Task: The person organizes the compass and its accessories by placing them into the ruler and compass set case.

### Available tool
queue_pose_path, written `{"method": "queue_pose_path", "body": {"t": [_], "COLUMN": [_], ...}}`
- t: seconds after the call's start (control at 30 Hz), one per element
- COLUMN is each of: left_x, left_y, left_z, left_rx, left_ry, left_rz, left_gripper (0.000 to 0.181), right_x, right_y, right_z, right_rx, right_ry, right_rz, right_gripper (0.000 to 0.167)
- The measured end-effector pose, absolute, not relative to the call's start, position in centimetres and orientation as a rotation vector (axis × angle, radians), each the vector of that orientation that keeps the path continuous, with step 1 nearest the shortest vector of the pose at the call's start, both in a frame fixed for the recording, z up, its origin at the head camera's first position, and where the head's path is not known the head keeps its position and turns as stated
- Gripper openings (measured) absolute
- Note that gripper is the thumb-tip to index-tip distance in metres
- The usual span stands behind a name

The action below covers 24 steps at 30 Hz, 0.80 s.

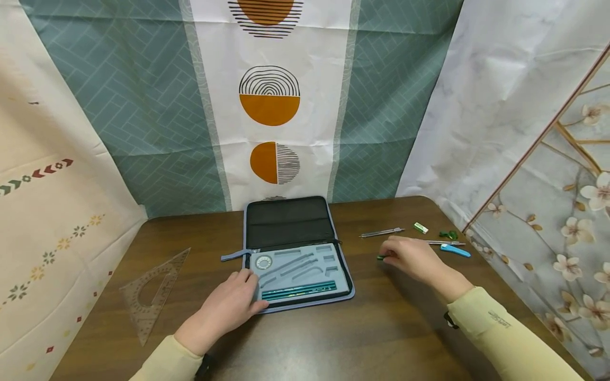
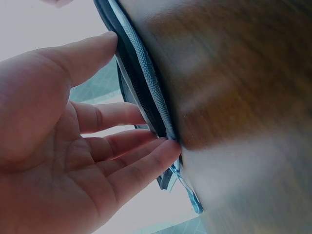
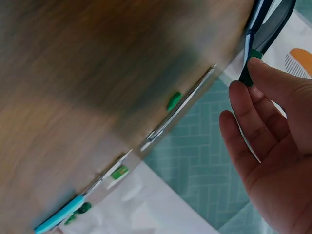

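An unzipped pencil case (image 1: 290,225) lies open in the head view, its grey tray (image 1: 286,256) holding dark green pencils (image 1: 299,290) and a round white piece (image 1: 263,262); several slots show bare. At its left edge rests my left hand (image 1: 223,306), thumb near the front corner. The left wrist view shows this hand (image 2: 73,141) touching the case's zipped side (image 2: 146,73) with fairly straight fingers. To the right of the case, my right hand (image 1: 415,260) pinches a small green object (image 3: 256,54), seen between thumb and fingers in the right wrist view.
A clear set square (image 1: 138,296) lies on the left. Farther right are a metal compass (image 1: 382,232), an eraser (image 1: 421,228), green pieces (image 1: 448,234), another metal tool (image 1: 445,243) and a blue knife (image 1: 455,250). Another green piece (image 3: 174,101) lies beside a metal tool.
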<state>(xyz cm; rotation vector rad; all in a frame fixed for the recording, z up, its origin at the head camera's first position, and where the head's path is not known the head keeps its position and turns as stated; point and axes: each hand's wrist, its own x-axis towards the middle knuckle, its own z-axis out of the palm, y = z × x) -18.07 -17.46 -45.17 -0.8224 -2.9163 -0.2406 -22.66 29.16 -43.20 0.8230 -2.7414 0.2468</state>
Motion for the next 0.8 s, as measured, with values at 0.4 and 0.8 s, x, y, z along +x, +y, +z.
{"method": "queue_pose_path", "body": {"t": [0.4,0.8], "left_x": [-18.0,-18.0], "left_y": [-17.6,-17.6], "left_z": [-45.3,-45.3], "left_rx": [-0.833,-0.838], "left_ry": [-2.895,-2.885], "left_rz": [-0.231,-0.230], "left_gripper": [0.060,0.059], "right_x": [-24.0,-24.8], "right_y": [25.4,22.5], "right_z": [-42.9,-42.9], "right_rx": [0.865,0.925], "right_ry": [-2.709,-2.693], "right_rz": [0.271,0.325], "right_gripper": [0.022,0.018]}}
